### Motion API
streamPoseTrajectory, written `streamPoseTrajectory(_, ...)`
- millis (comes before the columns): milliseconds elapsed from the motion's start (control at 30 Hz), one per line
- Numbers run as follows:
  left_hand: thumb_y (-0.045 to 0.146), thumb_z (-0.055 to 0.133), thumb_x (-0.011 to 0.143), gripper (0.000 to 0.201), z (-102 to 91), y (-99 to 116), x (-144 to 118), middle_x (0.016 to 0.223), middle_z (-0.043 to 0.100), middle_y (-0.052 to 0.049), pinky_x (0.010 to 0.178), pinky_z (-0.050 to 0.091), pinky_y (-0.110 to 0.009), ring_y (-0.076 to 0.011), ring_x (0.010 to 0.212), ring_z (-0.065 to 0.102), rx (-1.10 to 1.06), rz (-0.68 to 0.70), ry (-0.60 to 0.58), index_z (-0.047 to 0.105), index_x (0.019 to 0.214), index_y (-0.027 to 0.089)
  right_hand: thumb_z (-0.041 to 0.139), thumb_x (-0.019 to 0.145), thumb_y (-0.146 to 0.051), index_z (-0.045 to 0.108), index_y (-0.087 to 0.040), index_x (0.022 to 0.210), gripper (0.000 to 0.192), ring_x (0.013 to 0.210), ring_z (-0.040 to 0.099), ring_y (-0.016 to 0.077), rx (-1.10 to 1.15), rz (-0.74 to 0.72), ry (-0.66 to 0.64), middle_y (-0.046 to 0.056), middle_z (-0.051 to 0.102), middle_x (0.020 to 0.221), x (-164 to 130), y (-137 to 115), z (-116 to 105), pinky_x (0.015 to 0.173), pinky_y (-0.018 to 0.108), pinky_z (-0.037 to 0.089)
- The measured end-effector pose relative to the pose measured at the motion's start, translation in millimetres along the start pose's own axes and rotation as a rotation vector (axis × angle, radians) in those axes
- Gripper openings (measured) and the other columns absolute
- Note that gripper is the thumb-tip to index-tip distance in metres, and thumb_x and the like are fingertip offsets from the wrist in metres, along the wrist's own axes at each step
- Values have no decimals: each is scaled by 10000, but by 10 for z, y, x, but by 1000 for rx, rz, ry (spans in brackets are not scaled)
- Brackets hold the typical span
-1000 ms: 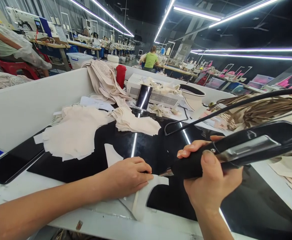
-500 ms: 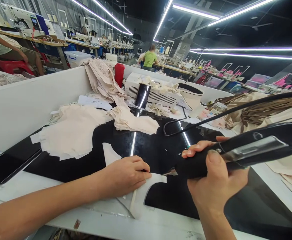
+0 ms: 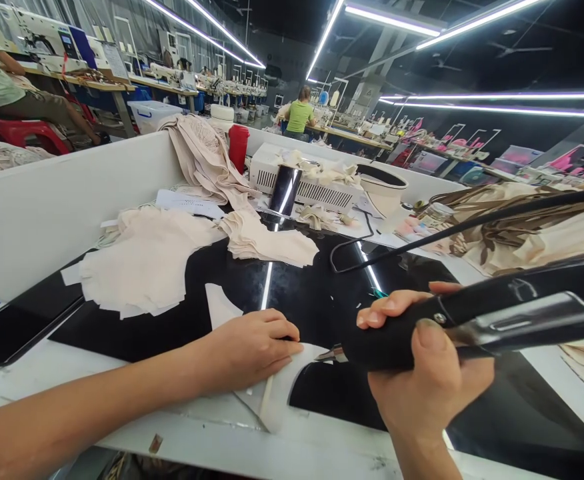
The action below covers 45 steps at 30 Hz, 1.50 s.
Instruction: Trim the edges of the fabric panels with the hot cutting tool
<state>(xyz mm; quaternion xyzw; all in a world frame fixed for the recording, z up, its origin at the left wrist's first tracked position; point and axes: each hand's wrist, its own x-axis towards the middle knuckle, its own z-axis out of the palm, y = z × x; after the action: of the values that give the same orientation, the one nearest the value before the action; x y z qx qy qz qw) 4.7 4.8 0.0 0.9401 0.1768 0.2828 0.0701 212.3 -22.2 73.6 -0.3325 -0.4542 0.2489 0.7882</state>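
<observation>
left hand (image 3: 252,350) pressed flat on white fabric piece (image 3: 285,383) near the surface's front edge; right hand (image 3: 429,373) closed around black tool (image 3: 472,320), tip touching the fabric just beside left fingertips.

Your hands: two (image 3: 252,350) (image 3: 425,373) | cutting tool: one (image 3: 472,320) | fabric stacks on the table: two (image 3: 147,263) (image 3: 267,243) | red bottle: one (image 3: 239,148) | white machine box: one (image 3: 302,183)

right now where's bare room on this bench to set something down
Bare black surface lies between the left hand, the folded cream stack and the cord loop. Another patch sits below the right hand, by the white cut piece. The back, around the white machine and fabric pile, is crowded.
</observation>
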Motion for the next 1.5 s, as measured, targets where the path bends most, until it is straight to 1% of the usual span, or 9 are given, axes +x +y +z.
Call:
streamPoseTrajectory(267,169,610,1173,201,-10,-3,-5,1227,797,-104,1025,630,-352,-230,1095,705,-14,-6,-16,788,1258,136,887,777,-305,717,-255,1071,343,542,652,165,-26,-6,73,-58,721,720,77,-56,-89,518,316,596)
streamPoseTrajectory(567,169,632,1166,179,4,-34,-12,1214,797,-91,1032,634,-349,-216,1101,709,-8,-1,-8,781,1264,153,916,809,-316,707,-249,1100,365,548,671,163,-57,-19,68,-50,748,737,45,-17,-89,539,317,613)
streamPoseTrajectory(667,161,662,1145,171,-15,-11,-11,1245,782,-92,1077,632,-350,-218,1149,726,55,13,11,747,1291,142,919,809,-305,710,-248,1105,366,542,677,162,-57,-16,71,-50,758,739,38,-22,-79,539,317,618)
streamPoseTrajectory(767,91,610,1125,178,-48,84,-16,1244,749,-110,1083,634,-359,-232,1156,729,212,-5,43,704,1274,116,927,798,-309,711,-245,1111,385,545,680,162,-58,-14,77,-46,767,740,15,-37,-72,546,317,624)
streamPoseTrajectory(833,-13,590,1052,229,-70,179,-26,1191,732,-105,1023,643,-344,-229,1084,722,278,-43,-1,683,1219,112,943,787,-325,712,-240,1105,402,549,679,161,-66,-17,87,-42,772,738,-10,-57,-65,549,312,625)
streamPoseTrajectory(933,-108,624,882,359,-85,311,-46,1137,713,-81,915,644,-325,-224,984,705,275,-131,-168,647,1141,140,967,773,-343,717,-236,1088,417,557,681,162,-78,-10,95,-37,774,735,-60,-99,-58,554,308,628)
streamPoseTrajectory(1033,-109,635,854,398,-71,376,-60,1131,700,-60,884,629,-312,-218,966,700,241,-210,-289,604,1126,181,977,774,-344,722,-234,1086,417,570,691,166,-71,7,88,-34,778,743,-122,-142,-62,567,316,637)
streamPoseTrajectory(1300,-90,598,921,393,-98,352,-81,1198,710,-75,990,609,-347,-245,1097,708,176,-239,-323,597,1187,198,984,845,-380,719,-242,1163,436,617,712,164,-70,41,72,-36,772,790,-288,-190,-83,584,309,624)
streamPoseTrajectory(1500,-58,586,986,316,-155,294,-112,1185,710,-74,942,616,-336,-241,1072,702,91,-235,-293,633,1160,202,981,871,-411,686,-253,1184,458,607,716,167,-47,52,51,-35,765,798,-351,-208,-44,558,305,603)
